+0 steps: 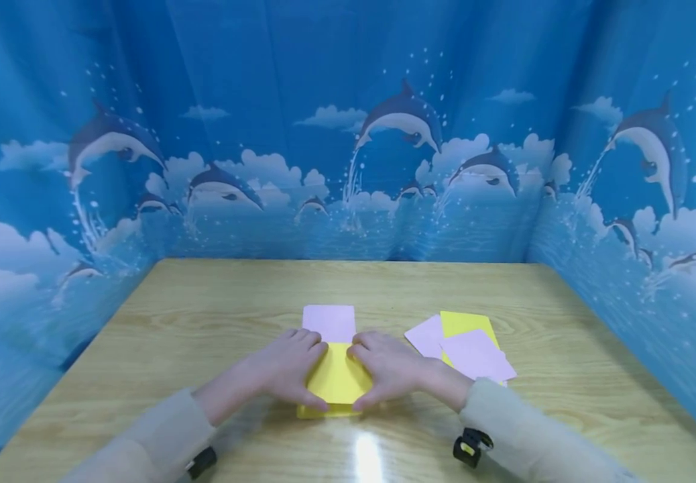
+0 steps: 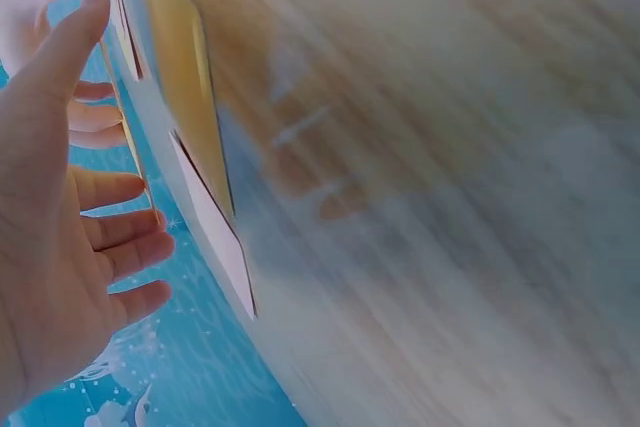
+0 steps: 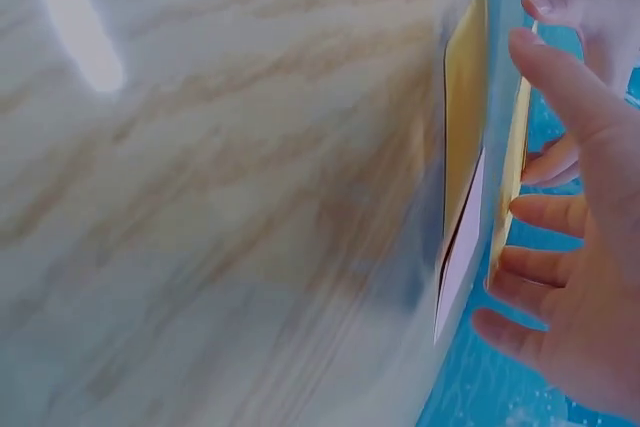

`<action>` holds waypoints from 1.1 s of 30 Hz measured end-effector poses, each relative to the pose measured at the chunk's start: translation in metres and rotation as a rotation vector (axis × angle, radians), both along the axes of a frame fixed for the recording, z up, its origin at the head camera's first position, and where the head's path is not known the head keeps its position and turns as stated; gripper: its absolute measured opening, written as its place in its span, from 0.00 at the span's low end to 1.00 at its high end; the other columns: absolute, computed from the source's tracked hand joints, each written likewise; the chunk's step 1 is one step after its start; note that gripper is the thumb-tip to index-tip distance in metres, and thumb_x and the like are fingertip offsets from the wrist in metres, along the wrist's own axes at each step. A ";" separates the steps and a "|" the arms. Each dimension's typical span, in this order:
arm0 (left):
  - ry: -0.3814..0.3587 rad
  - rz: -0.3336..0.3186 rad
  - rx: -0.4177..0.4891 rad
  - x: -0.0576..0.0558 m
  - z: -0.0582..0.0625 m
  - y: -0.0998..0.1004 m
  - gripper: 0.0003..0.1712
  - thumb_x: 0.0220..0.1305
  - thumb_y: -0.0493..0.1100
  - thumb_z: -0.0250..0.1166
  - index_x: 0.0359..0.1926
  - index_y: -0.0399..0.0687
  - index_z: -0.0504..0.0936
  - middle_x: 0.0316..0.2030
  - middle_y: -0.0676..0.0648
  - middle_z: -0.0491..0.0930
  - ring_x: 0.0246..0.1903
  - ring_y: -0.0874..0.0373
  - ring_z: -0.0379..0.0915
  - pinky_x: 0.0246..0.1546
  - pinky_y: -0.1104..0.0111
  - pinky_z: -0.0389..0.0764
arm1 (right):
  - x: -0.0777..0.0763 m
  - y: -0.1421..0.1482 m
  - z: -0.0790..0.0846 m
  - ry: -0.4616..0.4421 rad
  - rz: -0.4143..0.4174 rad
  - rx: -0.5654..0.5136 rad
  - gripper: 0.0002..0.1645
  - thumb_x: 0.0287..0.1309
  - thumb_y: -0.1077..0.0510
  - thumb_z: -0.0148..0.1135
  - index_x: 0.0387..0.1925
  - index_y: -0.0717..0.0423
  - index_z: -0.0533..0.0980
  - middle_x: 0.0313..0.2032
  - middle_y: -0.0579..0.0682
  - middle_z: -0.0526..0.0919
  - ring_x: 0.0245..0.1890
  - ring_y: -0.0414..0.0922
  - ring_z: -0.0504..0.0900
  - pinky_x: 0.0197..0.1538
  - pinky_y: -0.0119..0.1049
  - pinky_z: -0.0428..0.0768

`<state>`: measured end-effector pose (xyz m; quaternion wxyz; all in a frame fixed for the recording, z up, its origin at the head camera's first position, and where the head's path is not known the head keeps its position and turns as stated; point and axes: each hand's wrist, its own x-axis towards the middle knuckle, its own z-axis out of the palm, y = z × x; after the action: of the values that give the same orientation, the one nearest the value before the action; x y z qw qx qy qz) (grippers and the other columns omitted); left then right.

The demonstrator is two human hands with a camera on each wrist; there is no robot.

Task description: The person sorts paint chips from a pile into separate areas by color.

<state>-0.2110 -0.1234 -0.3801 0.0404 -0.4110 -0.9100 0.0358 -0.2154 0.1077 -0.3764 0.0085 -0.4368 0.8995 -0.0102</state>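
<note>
Between them, my left hand (image 1: 292,369) and right hand (image 1: 391,367) hold a yellow paper card (image 1: 339,377) by its two side edges. Thumbs are at the near corners, fingers along the far part. Both wrist views show this card (image 3: 512,177) nearly edge-on, raised off the tabletop. Beneath it lies a second yellow card (image 2: 185,57), mostly covered in the head view, where only its near strip (image 1: 328,411) shows. A lilac card (image 1: 330,322) lies just beyond, its near part hidden by the raised card and the fingers.
To the right on the wooden table (image 1: 233,288) is a loose, overlapping pile: a yellow card (image 1: 465,323), a lilac card (image 1: 426,337) and another lilac card (image 1: 479,355) on top. A blue dolphin-print curtain (image 1: 275,134) encloses the table's back and sides.
</note>
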 end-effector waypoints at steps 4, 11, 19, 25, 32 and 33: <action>-0.004 0.012 -0.020 0.003 -0.003 -0.005 0.50 0.41 0.78 0.59 0.50 0.41 0.72 0.44 0.46 0.71 0.44 0.53 0.66 0.50 0.59 0.70 | 0.001 -0.008 -0.003 -0.044 -0.010 0.023 0.50 0.39 0.29 0.66 0.57 0.59 0.69 0.57 0.56 0.69 0.55 0.49 0.69 0.59 0.42 0.68; -0.006 0.019 -0.029 0.007 -0.008 -0.010 0.47 0.40 0.78 0.60 0.47 0.43 0.72 0.40 0.49 0.69 0.40 0.55 0.66 0.46 0.60 0.70 | 0.001 -0.020 -0.007 -0.088 -0.032 0.039 0.51 0.38 0.29 0.67 0.57 0.58 0.68 0.55 0.55 0.69 0.52 0.47 0.69 0.55 0.40 0.71; -0.022 0.018 -0.041 0.010 -0.009 -0.013 0.45 0.41 0.77 0.61 0.45 0.44 0.72 0.38 0.50 0.68 0.38 0.56 0.65 0.42 0.62 0.70 | 0.002 -0.028 -0.010 -0.069 -0.023 0.088 0.48 0.38 0.28 0.67 0.55 0.55 0.69 0.50 0.50 0.70 0.46 0.42 0.69 0.50 0.35 0.71; -0.054 0.030 -0.071 0.010 -0.009 -0.013 0.46 0.43 0.77 0.59 0.49 0.43 0.72 0.43 0.48 0.71 0.45 0.55 0.67 0.50 0.59 0.70 | 0.003 -0.029 -0.011 -0.076 -0.031 0.110 0.48 0.38 0.28 0.66 0.55 0.53 0.69 0.50 0.49 0.69 0.46 0.41 0.68 0.48 0.35 0.71; -0.024 0.005 -0.059 0.010 -0.012 -0.015 0.45 0.43 0.78 0.59 0.46 0.45 0.71 0.41 0.50 0.69 0.42 0.55 0.67 0.46 0.60 0.70 | 0.002 -0.029 -0.011 -0.070 -0.031 0.116 0.51 0.36 0.26 0.65 0.56 0.54 0.68 0.51 0.50 0.69 0.48 0.42 0.68 0.47 0.35 0.72; -0.025 0.004 -0.056 0.010 -0.011 -0.015 0.45 0.43 0.78 0.59 0.46 0.45 0.71 0.40 0.50 0.69 0.41 0.55 0.66 0.45 0.61 0.70 | 0.002 -0.029 -0.011 -0.069 -0.031 0.116 0.52 0.36 0.25 0.65 0.56 0.54 0.68 0.51 0.50 0.69 0.48 0.42 0.68 0.46 0.34 0.72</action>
<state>-0.2010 -0.1384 -0.3915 0.0174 -0.4105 -0.9100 0.0560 -0.2134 0.0792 -0.3877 0.0649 -0.4209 0.9044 0.0269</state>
